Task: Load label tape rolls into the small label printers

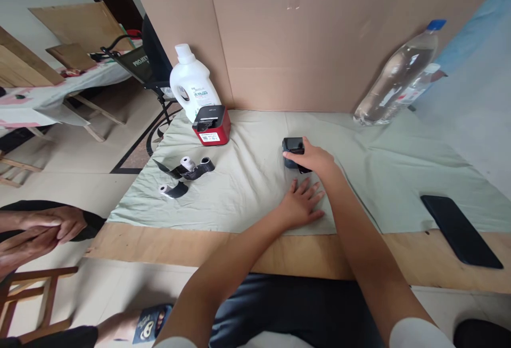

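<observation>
My right hand (317, 157) grips a small black boxy device (293, 146) that stands on the pale green cloth; its thumb is on the near side and its fingers reach over the right side, covering part of it. I cannot tell the device's exact kind. Just nearer to me, my left hand (302, 204) lies flat on the cloth with its fingers spread, and it holds nothing. To the left are a white paper roll (187, 163), a roll with a black strip unwound (174, 190) and another dark-wrapped roll (207, 165). Behind them stands a red and black boxy machine (213, 125).
A white jug (195, 82) stands behind the red machine, against a cardboard wall (299, 44). Two clear plastic bottles (403, 71) lean at the back right. A black phone-like slab (461, 231) lies at the table's right front edge. Another person's clasped hands (43, 233) are at left.
</observation>
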A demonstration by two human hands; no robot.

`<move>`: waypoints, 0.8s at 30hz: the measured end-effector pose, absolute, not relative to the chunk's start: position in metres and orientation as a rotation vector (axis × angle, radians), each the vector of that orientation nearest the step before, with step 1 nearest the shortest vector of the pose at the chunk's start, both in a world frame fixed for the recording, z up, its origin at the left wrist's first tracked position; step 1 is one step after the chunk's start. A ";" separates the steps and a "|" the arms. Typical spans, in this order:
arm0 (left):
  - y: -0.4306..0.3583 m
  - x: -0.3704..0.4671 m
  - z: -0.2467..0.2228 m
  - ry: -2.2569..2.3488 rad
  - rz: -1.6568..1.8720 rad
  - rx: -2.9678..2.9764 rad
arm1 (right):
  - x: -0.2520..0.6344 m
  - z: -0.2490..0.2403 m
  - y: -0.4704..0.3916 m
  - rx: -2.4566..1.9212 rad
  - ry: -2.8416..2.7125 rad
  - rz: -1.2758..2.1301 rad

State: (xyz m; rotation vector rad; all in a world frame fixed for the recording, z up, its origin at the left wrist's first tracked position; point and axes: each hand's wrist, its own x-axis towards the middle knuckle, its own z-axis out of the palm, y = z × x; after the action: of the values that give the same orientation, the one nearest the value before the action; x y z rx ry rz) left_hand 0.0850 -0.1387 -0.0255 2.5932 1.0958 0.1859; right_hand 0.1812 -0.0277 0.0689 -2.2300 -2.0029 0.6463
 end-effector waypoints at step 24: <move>0.047 0.004 0.012 1.345 0.561 1.154 | 0.225 -0.038 0.023 -1.417 -1.626 0.617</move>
State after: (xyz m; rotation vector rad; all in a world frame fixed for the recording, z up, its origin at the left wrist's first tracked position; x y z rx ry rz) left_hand 0.0036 0.0467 0.0116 1.1535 1.3452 0.5610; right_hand 0.2254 0.0226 -0.0378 -1.4171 -1.6257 0.6171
